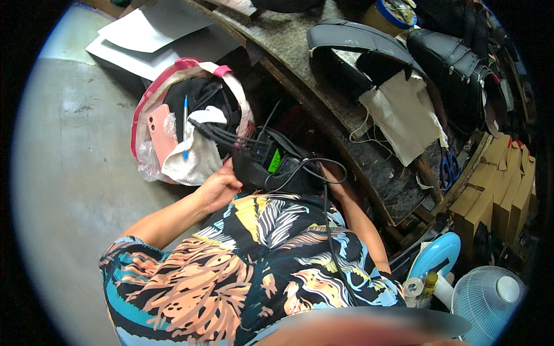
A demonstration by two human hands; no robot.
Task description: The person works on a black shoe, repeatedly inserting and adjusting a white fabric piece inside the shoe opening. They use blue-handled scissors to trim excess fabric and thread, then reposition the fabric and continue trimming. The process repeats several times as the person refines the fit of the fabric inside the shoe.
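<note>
A black pouch [248,170] sits at my waist, holding a dark device with a green panel [276,160] and several black cables. My left hand [222,187] is closed on the pouch's left edge, its fingertips partly out of sight. On the opposite side my right hand [333,179] grips the pouch's right edge, with most of its fingers hidden. A loop of thin black cable [336,164] lies over the pouch near that hand. Just beyond my left hand stands a pink and white bag [138,130] containing a pink phone [162,132], a blue pen [186,124] and a white cloth [199,153].
White sheets [156,29] lie at the far left. A worn workbench [300,46] runs diagonally, bearing black padded pieces [369,40], a beige fabric piece [404,115] and blue-handled scissors [449,170]. Cardboard pieces [490,190] and a fan [485,305] stand at the right.
</note>
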